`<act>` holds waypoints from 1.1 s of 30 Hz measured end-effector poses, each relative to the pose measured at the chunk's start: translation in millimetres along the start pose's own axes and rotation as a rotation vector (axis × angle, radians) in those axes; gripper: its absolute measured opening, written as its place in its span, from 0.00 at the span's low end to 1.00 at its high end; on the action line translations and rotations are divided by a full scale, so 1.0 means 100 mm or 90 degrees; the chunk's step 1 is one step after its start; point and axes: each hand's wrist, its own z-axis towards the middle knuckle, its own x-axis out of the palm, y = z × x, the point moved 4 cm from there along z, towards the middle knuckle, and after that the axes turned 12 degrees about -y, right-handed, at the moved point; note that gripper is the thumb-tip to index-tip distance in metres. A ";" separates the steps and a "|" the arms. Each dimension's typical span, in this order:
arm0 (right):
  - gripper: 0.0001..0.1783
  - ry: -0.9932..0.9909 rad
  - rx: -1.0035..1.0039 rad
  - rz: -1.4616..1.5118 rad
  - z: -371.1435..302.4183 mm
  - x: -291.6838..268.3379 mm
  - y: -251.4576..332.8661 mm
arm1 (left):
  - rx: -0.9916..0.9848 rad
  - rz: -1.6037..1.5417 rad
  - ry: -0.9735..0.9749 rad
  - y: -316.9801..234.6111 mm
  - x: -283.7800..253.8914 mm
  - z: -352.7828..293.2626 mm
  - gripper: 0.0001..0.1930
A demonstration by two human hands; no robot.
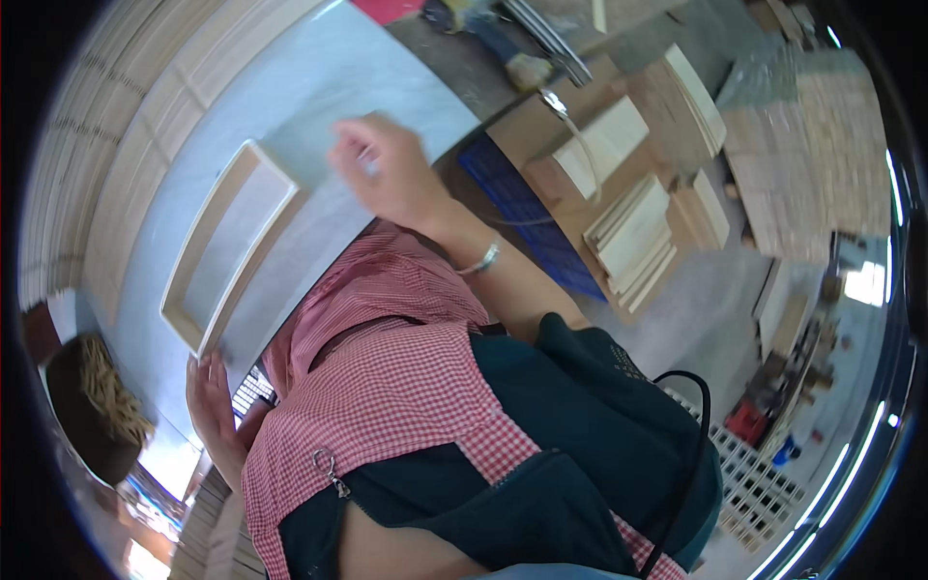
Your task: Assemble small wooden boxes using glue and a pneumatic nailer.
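A shallow rectangular wooden frame (220, 203), with thin pale sides and an open middle, lies slanted on the grey-white tabletop (329, 82). At its near corner is my left hand (213, 406), fingers stretched out and their tips at the wood; part of the hand is below the table edge. My right hand (391, 174) is over the table to the right of the frame, apart from it. Its fingers are curled together and smeared by motion. A small pale or shiny spot shows between them, too blurred to name.
Long wooden strips (116, 164) are stacked along the table's far left. A dark bin (92, 416) of wood pieces stands at the lower left. On the right, a cardboard surface (541, 155) over a blue crate (512, 203) bears pale wooden boards (628, 232). Wrapped stacks (812, 155) stand beyond.
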 end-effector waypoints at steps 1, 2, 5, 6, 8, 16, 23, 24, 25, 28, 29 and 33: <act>0.13 -0.145 0.021 -0.017 0.03 -0.38 0.10 | -0.003 -0.018 0.001 0.01 -0.01 -0.09 0.25; 0.11 -0.298 0.019 -0.104 0.03 -0.84 0.04 | -0.004 -0.007 0.013 -0.01 -0.11 -0.11 0.25; 0.05 -0.645 -0.035 -0.543 -0.34 -2.58 -0.45 | 0.035 0.002 -0.036 -0.10 -0.40 -0.06 0.24; 0.12 -0.692 0.020 -0.658 -0.68 -3.19 -0.84 | 0.042 0.005 -0.077 -0.13 -0.44 -0.04 0.23; 0.26 -0.667 0.223 -0.992 -1.44 -3.95 -1.38 | 0.056 -0.001 -0.172 -0.16 -0.57 -0.04 0.23; 0.43 -0.410 0.790 -0.843 -2.62 -4.38 -2.02 | 0.052 -0.071 -0.203 -0.12 -0.50 0.00 0.22; 0.40 -0.606 0.674 -0.790 -2.39 -4.53 -1.74 | 0.116 -0.059 -0.156 -0.10 -0.47 -0.06 0.22; 0.40 -0.662 0.674 -0.748 -2.27 -4.48 -1.65 | 0.133 -0.059 -0.162 -0.11 -0.52 -0.12 0.22; 0.37 -0.737 0.498 -0.731 -2.06 -4.36 -1.49 | 0.160 0.029 -0.227 -0.11 -0.52 -0.11 0.23; 0.28 -0.697 0.344 -0.752 -1.47 -4.16 -1.17 | 0.238 0.117 -0.185 -0.08 -0.36 -0.21 0.22; 0.22 -0.516 0.371 -0.744 -0.83 -3.79 -0.79 | 0.273 0.154 -0.194 -0.07 -0.30 -0.20 0.23; 0.29 -0.227 0.083 -0.161 0.17 -2.31 -0.14 | 0.364 0.357 -0.131 -0.16 0.36 -0.35 0.19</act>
